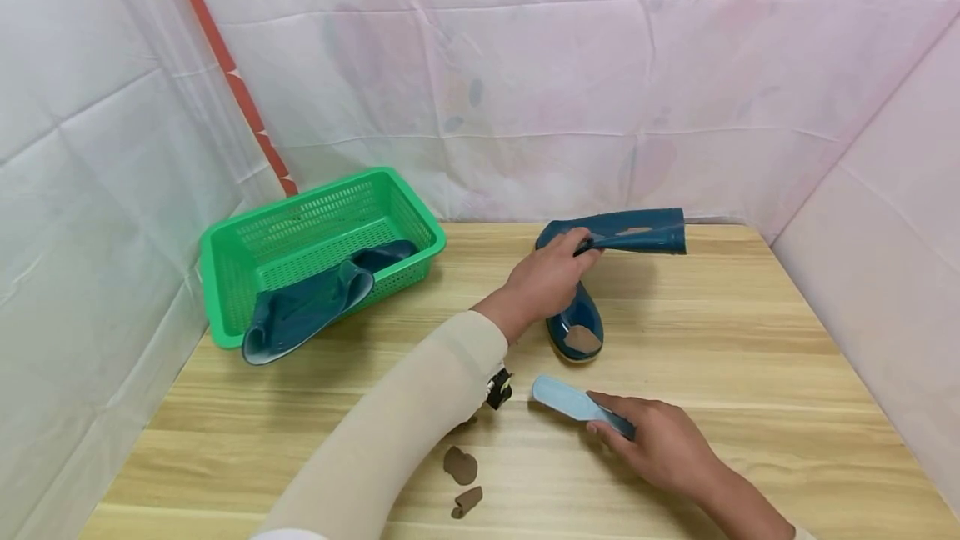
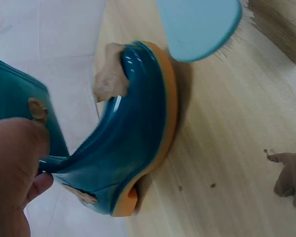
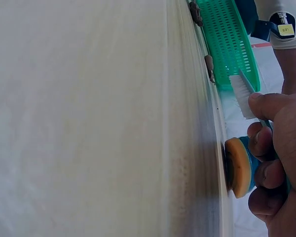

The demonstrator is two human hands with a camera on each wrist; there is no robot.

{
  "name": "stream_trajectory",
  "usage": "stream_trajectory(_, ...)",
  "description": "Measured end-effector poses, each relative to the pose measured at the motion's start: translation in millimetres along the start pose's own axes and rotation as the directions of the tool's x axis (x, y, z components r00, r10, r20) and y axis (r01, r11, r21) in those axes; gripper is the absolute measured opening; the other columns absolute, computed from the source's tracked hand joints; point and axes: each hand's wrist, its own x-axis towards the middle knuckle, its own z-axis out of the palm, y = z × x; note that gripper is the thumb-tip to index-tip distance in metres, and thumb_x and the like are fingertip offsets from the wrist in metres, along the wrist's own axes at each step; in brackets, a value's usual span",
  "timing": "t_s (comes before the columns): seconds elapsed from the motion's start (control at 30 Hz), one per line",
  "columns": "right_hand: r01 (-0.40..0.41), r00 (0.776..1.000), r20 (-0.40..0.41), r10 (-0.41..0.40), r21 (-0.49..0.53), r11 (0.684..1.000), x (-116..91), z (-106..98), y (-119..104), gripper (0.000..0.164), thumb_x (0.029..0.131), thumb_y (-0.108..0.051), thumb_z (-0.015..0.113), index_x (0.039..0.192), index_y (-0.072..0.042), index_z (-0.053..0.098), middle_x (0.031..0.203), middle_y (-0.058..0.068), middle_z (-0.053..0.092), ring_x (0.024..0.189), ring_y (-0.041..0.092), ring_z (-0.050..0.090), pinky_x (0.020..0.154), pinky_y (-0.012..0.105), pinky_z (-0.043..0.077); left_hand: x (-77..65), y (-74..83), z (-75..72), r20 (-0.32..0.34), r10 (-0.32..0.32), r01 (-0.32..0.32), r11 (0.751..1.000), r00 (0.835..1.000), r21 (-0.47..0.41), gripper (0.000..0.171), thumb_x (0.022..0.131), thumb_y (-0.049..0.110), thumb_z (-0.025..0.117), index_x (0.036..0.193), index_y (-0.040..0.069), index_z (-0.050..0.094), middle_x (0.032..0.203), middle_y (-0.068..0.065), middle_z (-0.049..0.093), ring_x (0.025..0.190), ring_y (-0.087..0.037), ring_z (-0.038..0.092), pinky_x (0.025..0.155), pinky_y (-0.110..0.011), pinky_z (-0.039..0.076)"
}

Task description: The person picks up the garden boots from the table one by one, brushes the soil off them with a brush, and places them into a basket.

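A dark blue rubber rain boot [image 1: 557, 327] stands on its tan sole, its shaft [image 1: 652, 227] folded over to the right. My left hand [image 1: 551, 273] grips the shaft near the ankle. A brown mud-like patch [image 2: 111, 74] covers part of the toe, and smaller ones cling to the shaft and heel. My right hand [image 1: 667, 448] holds a brush [image 1: 562, 398] by its handle, in front of the boot. The brush has a light blue back and white bristles [image 3: 242, 96], which face down, apart from the boot.
At the left, a green plastic basket [image 1: 225, 290] holds another blue boot [image 1: 303, 302], its shaft hanging over the front rim. Brown pieces [image 1: 461, 466] lie on the wooden table [image 1: 750, 407] near the front. White sheets [image 1: 525, 90] enclose the back and sides.
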Motion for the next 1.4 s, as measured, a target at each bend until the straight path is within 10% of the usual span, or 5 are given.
stream_trajectory(0.37,-0.019,1.000,0.008,0.019,-0.006,1.000,-2.8,1.0,1.4,0.039,0.093,-0.040,0.076,0.125,-0.018,0.076,0.097,-0.005,0.075,0.056,-0.003,0.036,0.060,0.024,0.038,1.3,-1.9,9.0,-0.020,-0.077,0.077,0.997,0.997,-0.016,0.049,0.111,0.013,0.046,0.157,0.029,0.044,0.166,0.001,0.031,0.144,-0.020,0.036,0.094,-0.019,0.047)
stream_trajectory(0.57,-0.008,1.000,0.003,0.008,-0.001,1.000,-2.3,0.5,1.3,0.039,0.094,-0.041,0.076,0.126,-0.018,0.076,0.099,-0.006,0.075,0.055,-0.004,0.032,0.059,0.023,0.037,-2.6,-10.3,8.4,-0.063,-0.114,0.105,0.986,0.991,-0.133,0.070,0.108,0.006,0.049,0.163,0.040,0.024,0.157,-0.006,0.037,0.130,-0.024,0.046,0.072,-0.024,0.052)
stream_trajectory(0.83,-0.021,1.000,0.007,0.021,-0.004,1.000,-2.1,1.3,0.5,0.040,0.094,-0.043,0.075,0.125,-0.017,0.076,0.092,-0.009,0.071,0.054,-0.003,0.027,0.056,0.022,0.035,-4.1,-31.1,2.0,-0.163,-0.208,0.113,0.883,0.964,-0.455,0.105,0.099,-0.003,0.059,0.162,0.045,-0.009,0.149,-0.013,0.047,0.079,-0.022,0.061,0.061,-0.033,0.045)
stream_trajectory(1.2,-0.051,0.998,0.022,0.051,0.015,0.999,-1.3,2.7,0.2,0.040,0.093,-0.043,0.076,0.125,-0.019,0.076,0.074,-0.018,0.058,0.053,-0.001,0.020,0.051,0.022,0.030,-9.4,-40.7,-0.9,-0.232,-0.215,0.037,0.803,0.948,-0.595,0.090,0.103,0.014,0.064,0.165,0.039,0.004,0.149,-0.013,0.054,0.106,-0.024,0.068,0.087,-0.036,0.054)
stream_trajectory(1.4,-0.057,0.998,0.009,0.057,0.007,0.998,0.2,2.2,1.0,0.040,0.093,-0.043,0.076,0.124,-0.019,0.077,0.085,-0.013,0.067,0.054,-0.002,0.031,0.056,0.023,0.035,-11.4,-48.4,-2.7,-0.221,-0.215,0.016,0.750,0.951,-0.661,0.098,0.102,0.003,0.061,0.164,0.043,-0.004,0.097,-0.011,0.068,0.070,-0.017,0.065,0.067,-0.031,0.051)
